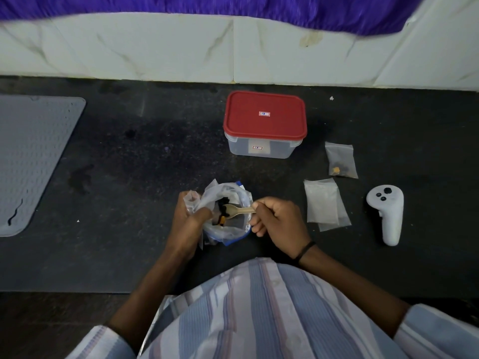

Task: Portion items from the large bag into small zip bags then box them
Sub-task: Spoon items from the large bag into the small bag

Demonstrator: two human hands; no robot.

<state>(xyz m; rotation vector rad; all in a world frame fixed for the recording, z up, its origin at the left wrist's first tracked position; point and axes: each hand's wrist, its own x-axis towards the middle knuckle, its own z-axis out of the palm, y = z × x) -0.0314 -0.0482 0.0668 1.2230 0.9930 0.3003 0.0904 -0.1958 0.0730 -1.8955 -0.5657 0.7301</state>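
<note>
The large clear bag [228, 230] with a blue zip edge stands open on the dark counter, small black and orange pieces inside. My left hand [190, 224] grips its left rim together with a small clear zip bag [191, 200]. My right hand [278, 224] holds a wooden spoon [237, 210] whose bowl is inside the large bag's mouth. A filled small zip bag [340, 160] lies to the right. Two empty small zip bags [325, 204] lie overlapped below it. The clear box with its red lid [264, 115] shut stands behind the large bag.
A white hand controller [387, 213] lies at the right on the counter. A grey dimpled mat [31, 156] covers the left side. A white tiled wall [233, 47] runs along the back, with purple cloth [233, 6] hanging above it.
</note>
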